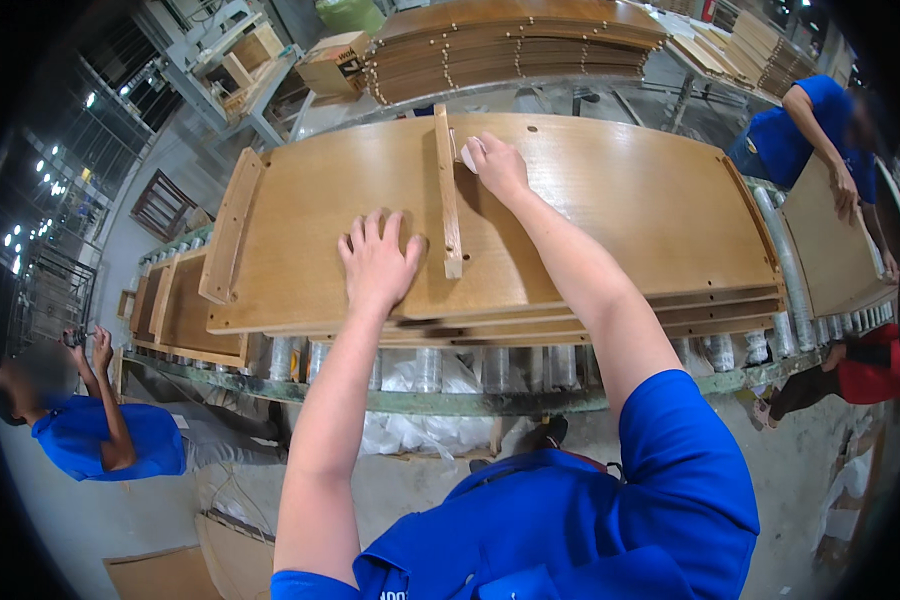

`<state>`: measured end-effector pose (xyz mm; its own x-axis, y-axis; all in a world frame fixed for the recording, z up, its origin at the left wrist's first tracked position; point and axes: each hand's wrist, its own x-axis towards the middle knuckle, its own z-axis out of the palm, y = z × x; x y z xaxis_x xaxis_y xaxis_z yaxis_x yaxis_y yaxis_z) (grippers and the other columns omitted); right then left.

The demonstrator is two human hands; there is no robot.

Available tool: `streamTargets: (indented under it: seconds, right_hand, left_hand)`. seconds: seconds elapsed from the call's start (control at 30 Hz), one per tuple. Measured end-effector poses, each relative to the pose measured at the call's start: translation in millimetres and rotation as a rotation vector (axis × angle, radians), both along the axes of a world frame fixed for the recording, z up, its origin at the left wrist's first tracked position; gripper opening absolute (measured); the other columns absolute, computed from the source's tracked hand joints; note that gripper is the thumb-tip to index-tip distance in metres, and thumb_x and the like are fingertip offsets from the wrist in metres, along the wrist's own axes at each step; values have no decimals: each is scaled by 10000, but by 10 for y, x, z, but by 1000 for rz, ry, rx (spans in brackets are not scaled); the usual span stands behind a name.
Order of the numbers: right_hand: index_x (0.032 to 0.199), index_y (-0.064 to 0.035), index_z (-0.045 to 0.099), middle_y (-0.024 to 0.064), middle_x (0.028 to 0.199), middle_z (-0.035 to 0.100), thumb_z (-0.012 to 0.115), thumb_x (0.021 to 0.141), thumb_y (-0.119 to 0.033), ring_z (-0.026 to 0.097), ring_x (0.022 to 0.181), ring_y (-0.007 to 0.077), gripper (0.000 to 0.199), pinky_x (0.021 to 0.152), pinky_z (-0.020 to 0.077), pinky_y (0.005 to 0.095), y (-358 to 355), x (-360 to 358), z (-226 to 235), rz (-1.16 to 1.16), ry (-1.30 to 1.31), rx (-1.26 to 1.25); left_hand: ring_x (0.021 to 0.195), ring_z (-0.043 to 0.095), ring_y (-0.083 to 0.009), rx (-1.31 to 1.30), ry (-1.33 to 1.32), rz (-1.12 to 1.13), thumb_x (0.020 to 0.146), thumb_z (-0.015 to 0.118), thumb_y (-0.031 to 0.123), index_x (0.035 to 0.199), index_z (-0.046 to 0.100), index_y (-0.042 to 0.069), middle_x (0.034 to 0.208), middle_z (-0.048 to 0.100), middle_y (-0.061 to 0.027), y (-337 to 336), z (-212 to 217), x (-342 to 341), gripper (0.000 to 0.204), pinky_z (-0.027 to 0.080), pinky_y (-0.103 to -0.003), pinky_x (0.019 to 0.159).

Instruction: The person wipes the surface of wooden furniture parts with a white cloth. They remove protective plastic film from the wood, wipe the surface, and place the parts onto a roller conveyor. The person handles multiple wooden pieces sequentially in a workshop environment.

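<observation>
A wide varnished wooden panel (610,220) lies flat on top of a stack of similar panels. A wooden crossbar (445,190) stands up across its middle, and a wooden end rail (234,225) runs along its left edge. My left hand (379,262) rests on the panel left of the crossbar, fingers spread, holding nothing. Just right of the crossbar's far half, my right hand (500,168) is closed on a small white pad-like piece (470,154); its material cannot be made out. The pad is close beside the bar.
The stack sits on a roller conveyor (425,372) with a green frame rail (450,402). More wooden panels (195,305) lie on it at left. A person in blue (815,130) handles a board (838,235) at right; another person (120,435) stands at left. Stacked panels (515,60) fill a far table.
</observation>
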<state>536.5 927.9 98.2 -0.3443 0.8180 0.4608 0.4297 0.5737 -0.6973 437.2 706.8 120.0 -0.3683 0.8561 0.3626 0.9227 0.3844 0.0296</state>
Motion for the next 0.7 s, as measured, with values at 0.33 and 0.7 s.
streamTargets:
  seconds: [0.33, 0.7]
  right_hand:
    - [811, -45, 551, 212, 723, 603, 477, 909, -362, 582, 721, 416, 340, 630, 450, 475, -845, 519, -45, 170, 28, 23]
    - [787, -40, 562, 185, 623, 573, 502, 909, -348, 574, 603, 372, 337, 553, 440, 431, -1269, 844, -98, 273, 18, -52]
  left_hand:
    - [1266, 334, -300, -25, 28, 23, 875, 459, 429, 1268, 475, 150, 1332, 425, -109, -48, -34, -75, 482, 232, -512, 1039]
    - [1293, 306, -287, -40, 7, 55, 876, 443, 442, 1286, 475, 161, 1369, 396, -94, -54, -56, -96, 498, 210, -521, 1061]
